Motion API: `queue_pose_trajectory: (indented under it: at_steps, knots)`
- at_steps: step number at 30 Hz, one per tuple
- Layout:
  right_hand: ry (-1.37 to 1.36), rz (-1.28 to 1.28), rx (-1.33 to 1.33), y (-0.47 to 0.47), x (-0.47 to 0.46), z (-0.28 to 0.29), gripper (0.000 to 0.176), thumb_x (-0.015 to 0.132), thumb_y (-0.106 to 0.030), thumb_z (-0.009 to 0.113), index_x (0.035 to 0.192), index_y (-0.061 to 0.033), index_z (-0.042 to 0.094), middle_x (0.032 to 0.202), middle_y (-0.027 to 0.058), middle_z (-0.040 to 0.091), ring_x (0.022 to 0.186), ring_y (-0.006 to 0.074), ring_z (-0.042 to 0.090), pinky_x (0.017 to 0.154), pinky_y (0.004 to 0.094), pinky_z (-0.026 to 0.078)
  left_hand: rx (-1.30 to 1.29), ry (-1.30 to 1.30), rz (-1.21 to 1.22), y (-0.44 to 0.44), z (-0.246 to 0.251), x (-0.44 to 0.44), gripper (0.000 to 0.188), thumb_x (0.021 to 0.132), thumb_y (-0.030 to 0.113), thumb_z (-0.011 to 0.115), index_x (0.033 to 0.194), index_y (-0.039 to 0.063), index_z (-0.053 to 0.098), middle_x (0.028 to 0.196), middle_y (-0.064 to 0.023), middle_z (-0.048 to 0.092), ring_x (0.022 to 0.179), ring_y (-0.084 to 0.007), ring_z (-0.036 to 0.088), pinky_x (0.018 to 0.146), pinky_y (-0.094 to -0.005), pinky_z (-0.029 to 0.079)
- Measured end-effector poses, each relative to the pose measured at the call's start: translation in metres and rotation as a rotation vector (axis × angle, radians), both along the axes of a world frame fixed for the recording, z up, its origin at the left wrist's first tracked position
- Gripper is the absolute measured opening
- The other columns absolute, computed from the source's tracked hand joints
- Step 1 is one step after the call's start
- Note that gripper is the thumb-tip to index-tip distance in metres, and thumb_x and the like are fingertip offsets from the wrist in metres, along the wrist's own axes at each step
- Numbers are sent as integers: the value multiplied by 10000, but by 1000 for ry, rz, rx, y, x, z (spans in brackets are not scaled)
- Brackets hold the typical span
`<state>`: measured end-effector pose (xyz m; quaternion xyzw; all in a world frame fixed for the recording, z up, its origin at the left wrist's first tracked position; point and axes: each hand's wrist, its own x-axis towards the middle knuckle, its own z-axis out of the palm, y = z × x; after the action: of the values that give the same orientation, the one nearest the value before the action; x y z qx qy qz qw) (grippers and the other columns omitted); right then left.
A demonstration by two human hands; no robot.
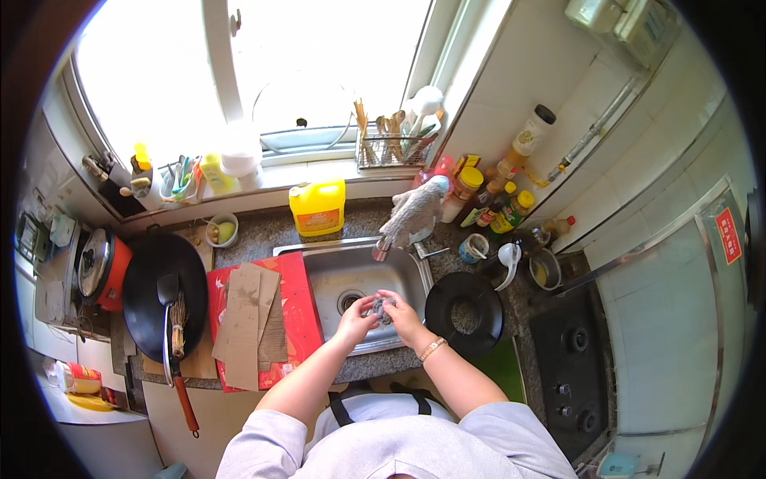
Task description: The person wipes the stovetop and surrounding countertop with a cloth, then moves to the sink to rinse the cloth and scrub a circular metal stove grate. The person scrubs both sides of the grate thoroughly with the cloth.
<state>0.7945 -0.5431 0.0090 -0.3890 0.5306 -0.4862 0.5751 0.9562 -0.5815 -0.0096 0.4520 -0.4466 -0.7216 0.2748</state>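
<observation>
Above the near side of the stainless-steel sink (326, 269), my left hand (358, 317) and my right hand (404, 317) meet around a small grey wad (383, 309) that looks like a steel-wool scourer. Fingers of both hands press on it from either side. Behind my hands the drain (348, 299) shows partly in the basin. A grey cloth (410, 209) drapes over the tap, whose copper-coloured spout end (380, 250) points into the sink. To the right of my right hand lies a black ring-shaped wok stand (446, 293).
Cardboard pieces (242, 323) lie on a red box (299, 293) overlapping the sink's left edge. Further left rests a black wok (143, 281) with a spatula (167, 311) and straw brush (178, 320). A yellow jug (318, 207) stands behind; right are bottles (513, 212) and a gas hob (574, 365).
</observation>
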Motion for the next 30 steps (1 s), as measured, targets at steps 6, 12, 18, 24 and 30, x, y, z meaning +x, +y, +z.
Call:
queue_pose_trajectory:
  at_steps: [6,12,18,24,30]
  knots:
    - [154,-7,-73,40,-30,76,360,1059,-126,573,1417,-105,540,1331,76,584,1130,125,608,961,297,506,113,261,101,21,59,-12,182,961,130,731,1107,72,637,1012,8,658,919,-90,624,831,-265,534]
    - [-18,-148,-39,74,-63,87,237,996,-92,650,1215,-9,616,1116,44,689,1042,157,656,932,320,534,304,487,31,32,89,-21,50,1003,133,660,1031,115,622,1002,17,654,909,-106,623,796,-292,517]
    - [-331,-117,-94,95,-84,128,271,1062,-270,604,1202,-38,628,1105,-8,664,991,67,599,889,258,496,169,253,-109,58,122,-43,146,1019,161,649,1127,63,637,1055,-18,663,986,-148,647,906,-325,525]
    - [-19,76,-181,108,-97,151,335,994,-160,700,1264,-14,565,1129,13,632,1024,89,579,953,271,478,-83,194,-72,74,147,-71,221,1006,211,693,1135,46,622,1032,-43,694,962,-139,669,912,-308,536]
    - [-82,-2,-137,115,-114,141,277,988,-93,644,1243,-15,569,1188,44,592,1091,114,557,981,292,466,171,467,25,83,152,-80,200,999,179,697,1090,65,561,1032,-83,688,946,-188,695,918,-356,580]
